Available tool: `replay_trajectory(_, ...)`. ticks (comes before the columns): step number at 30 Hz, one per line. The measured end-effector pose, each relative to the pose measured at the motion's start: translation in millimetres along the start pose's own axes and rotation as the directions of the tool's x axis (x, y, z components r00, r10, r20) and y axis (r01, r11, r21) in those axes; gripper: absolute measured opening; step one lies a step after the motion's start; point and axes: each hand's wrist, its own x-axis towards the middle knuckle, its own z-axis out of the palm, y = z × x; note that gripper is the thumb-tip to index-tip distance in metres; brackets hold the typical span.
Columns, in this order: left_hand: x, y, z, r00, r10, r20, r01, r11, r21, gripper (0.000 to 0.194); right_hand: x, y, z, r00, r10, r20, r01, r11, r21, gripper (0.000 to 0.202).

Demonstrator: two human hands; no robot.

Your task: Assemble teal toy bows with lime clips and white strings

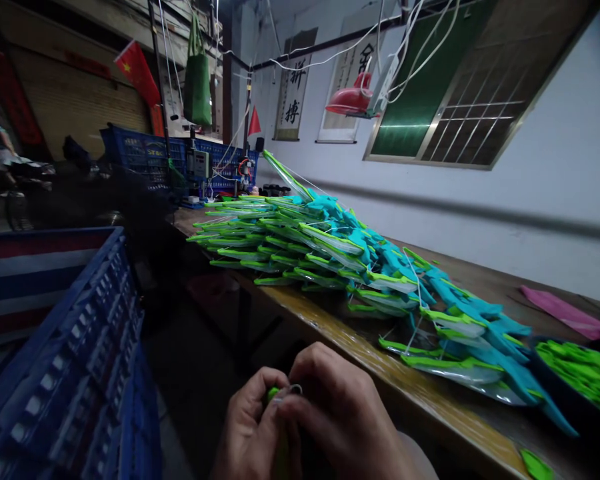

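Nearest the camera, the right hand (343, 413) and left hand (250, 427) are pressed together low in the frame, fingers curled tight around a small green piece (273, 395) with a thin metal ring (295, 389) at its top, held just off the edge of the wooden table (420, 393). On the table, well beyond the hands, a long heap of teal-and-green packets (340, 257) runs toward the far end. A blue crate (75, 373) stands at the left. A dark tray of green pieces (585, 370) sits at the right edge. On the wall, a scroll (294, 90) bears brush-written Chinese characters. A red flag (139, 72) hangs further left.
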Motion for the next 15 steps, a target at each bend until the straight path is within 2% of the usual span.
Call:
replay_trajectory(1,-1.5,1.9,1.4,1.0,-0.002,0.002,0.002,1.0,-0.001,0.057,0.9,1.4,1.3,0.993,0.118,-0.012,-0.116,0.99,0.084,0.019)
replay_trajectory(3,-3.5,5.6,3.0,1.0,-0.009,0.0,0.009,1.0,0.005,0.057,2.8,4.1,4.3,0.943,0.33,0.043,-0.327,0.897,0.296,0.033)
replay_trajectory(6,-3.6,7.1,1.5,0.999,-0.041,0.005,0.041,0.999,0.004,0.055,2.7,9.2,9.3,0.87,0.457,0.187,-0.48,0.693,0.538,0.05)
replay_trajectory(8,-2.0,5.2,-1.4,0.997,-0.072,0.041,0.073,0.997,-0.014,0.054,0.2,13.6,12.6,0.848,0.477,0.232,-0.506,0.596,0.623,0.052)
replay_trajectory(10,0.1,2.3,-4.5,0.993,-0.083,0.085,0.086,0.996,-0.034,0.054,-2.8,17.7,15.5,0.849,0.473,0.233,-0.495,0.56,0.664,0.052)
replay_trajectory(13,2.5,-0.9,-6.2,0.99,-0.091,0.108,0.101,0.991,-0.091,0.054,-6.0,21.2,18.4,0.879,0.429,0.209,-0.446,0.581,0.681,0.053)
replay_trajectory(15,3.2,-1.7,-5.3,0.989,-0.115,0.094,0.128,0.98,-0.155,0.051,-7.3,21.6,18.8,0.9,0.399,0.174,-0.408,0.635,0.655,0.051)
